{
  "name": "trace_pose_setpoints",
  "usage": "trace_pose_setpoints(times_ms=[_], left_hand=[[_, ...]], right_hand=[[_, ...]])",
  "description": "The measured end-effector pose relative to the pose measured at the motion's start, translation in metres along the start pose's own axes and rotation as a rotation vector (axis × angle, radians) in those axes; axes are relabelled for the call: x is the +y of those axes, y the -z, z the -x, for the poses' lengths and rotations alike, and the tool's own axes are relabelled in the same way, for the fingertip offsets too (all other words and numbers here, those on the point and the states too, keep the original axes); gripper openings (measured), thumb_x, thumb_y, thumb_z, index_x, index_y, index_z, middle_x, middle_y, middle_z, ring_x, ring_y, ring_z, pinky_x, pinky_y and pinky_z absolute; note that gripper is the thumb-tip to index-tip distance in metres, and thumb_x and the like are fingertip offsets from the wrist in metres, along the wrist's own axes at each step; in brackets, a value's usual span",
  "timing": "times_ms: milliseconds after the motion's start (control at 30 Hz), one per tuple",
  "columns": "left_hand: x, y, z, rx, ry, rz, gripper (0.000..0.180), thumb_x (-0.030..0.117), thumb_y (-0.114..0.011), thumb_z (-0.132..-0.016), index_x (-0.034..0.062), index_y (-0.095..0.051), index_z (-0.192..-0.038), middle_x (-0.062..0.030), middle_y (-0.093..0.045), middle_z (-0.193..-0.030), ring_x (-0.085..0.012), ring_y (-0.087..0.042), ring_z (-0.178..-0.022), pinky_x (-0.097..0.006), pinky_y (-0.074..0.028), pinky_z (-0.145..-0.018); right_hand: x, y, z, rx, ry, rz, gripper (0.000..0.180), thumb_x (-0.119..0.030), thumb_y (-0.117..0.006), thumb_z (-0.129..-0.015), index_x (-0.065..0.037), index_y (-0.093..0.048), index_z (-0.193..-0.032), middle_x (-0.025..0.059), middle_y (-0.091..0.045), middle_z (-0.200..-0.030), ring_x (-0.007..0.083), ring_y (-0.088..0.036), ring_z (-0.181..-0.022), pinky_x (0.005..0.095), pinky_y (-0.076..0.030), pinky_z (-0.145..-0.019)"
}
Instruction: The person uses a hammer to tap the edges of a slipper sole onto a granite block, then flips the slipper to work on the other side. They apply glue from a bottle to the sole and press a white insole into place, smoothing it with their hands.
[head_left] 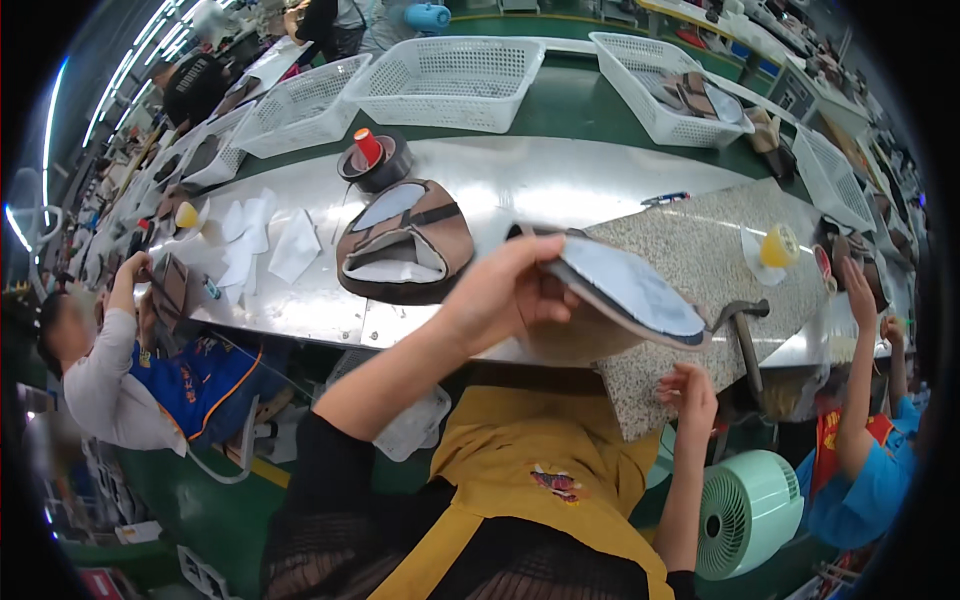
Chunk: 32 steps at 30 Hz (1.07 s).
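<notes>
My left hand [515, 290] is closed on the edge of a brown sewn piece with a pale oval patch [630, 285], holding it tilted above the table's front edge. My right hand [688, 395] is beside the front edge of a speckled stone slab [690, 225], its fingers loosely bent and apart with nothing visible in them. A hammer [745, 335] lies on the slab, its handle pointing toward me. To the left, on the metal table, stands a similar brown sewn piece [405, 240] with a dark strap and a pale-lined opening.
Behind that brown piece sits a black tape roll [376, 168] with a red-capped item in it. White paper pieces [265, 235] lie at left, a pen [665, 199] and a yellow pot [779, 246] at right. White baskets [450, 85] line the far side. Co-workers sit on both sides; a green fan [750, 512] stands below right.
</notes>
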<state>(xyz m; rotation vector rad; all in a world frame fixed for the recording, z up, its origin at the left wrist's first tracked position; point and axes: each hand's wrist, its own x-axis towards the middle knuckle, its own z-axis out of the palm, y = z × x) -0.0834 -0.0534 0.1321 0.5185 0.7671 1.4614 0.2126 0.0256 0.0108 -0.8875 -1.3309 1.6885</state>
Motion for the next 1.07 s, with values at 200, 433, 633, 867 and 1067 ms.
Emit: trace_pose_setpoints(times_ms=[200, 433, 633, 867, 1067], left_hand=[[0.029, -0.013, -0.004, 0.096, -0.071, -0.330, 0.034, 0.022, -0.053, -0.091, -0.0026, -0.050, -0.114, -0.0096, -0.057, -0.109, -0.0164, -0.057, -0.098, -0.033, -0.048, -0.089], [-0.062, 0.011, 0.011, 0.080, -0.026, -0.148, 0.037, 0.016, -0.047, -0.092, -0.0042, -0.044, -0.123, -0.0115, -0.054, -0.116, -0.0197, -0.056, -0.103, -0.035, -0.047, -0.090], [-0.099, 0.019, 0.022, 0.089, 0.014, 0.119, 0.039, 0.020, -0.046, -0.094, -0.0043, -0.043, -0.124, -0.0142, -0.055, -0.119, -0.0220, -0.055, -0.107, -0.038, -0.044, -0.094], [-0.104, -0.003, 0.027, 0.294, -0.070, -0.058, 0.040, 0.012, -0.061, -0.086, 0.0005, -0.046, -0.121, -0.0092, -0.056, -0.114, -0.0174, -0.056, -0.104, -0.032, -0.046, -0.089], [-0.102, 0.004, 0.026, 0.317, -0.061, -0.001, 0.044, 0.009, -0.062, -0.083, -0.0006, -0.045, -0.122, -0.0095, -0.056, -0.114, -0.0170, -0.056, -0.104, -0.031, -0.047, -0.088]], right_hand=[[-0.027, -0.012, -0.009, 0.115, 0.327, 0.363, 0.028, -0.013, -0.037, -0.098, 0.003, -0.057, -0.110, 0.0087, -0.059, -0.103, 0.0136, -0.056, -0.091, 0.0270, -0.047, -0.078], [-0.081, -0.062, -0.009, -0.265, 0.694, 0.820, 0.043, -0.030, -0.052, -0.091, 0.000, -0.052, -0.123, 0.0163, -0.050, -0.129, 0.0312, -0.046, -0.121, 0.0428, -0.031, -0.104], [-0.059, -0.077, 0.009, -0.332, 0.677, 1.225, 0.052, -0.035, -0.061, -0.083, -0.003, -0.052, -0.123, 0.0097, -0.051, -0.128, 0.0258, -0.045, -0.123, 0.0461, -0.027, -0.107], [-0.046, -0.085, 0.017, -0.296, 0.603, 1.123, 0.049, -0.033, -0.062, -0.082, -0.006, -0.055, -0.121, 0.0078, -0.051, -0.125, 0.0273, -0.046, -0.119, 0.0451, -0.030, -0.104], [-0.044, -0.074, 0.005, -0.316, 0.673, 1.163, 0.049, -0.027, -0.066, -0.079, -0.011, -0.054, -0.124, 0.0159, -0.044, -0.134, 0.0304, -0.043, -0.120, 0.0480, -0.027, -0.105]])
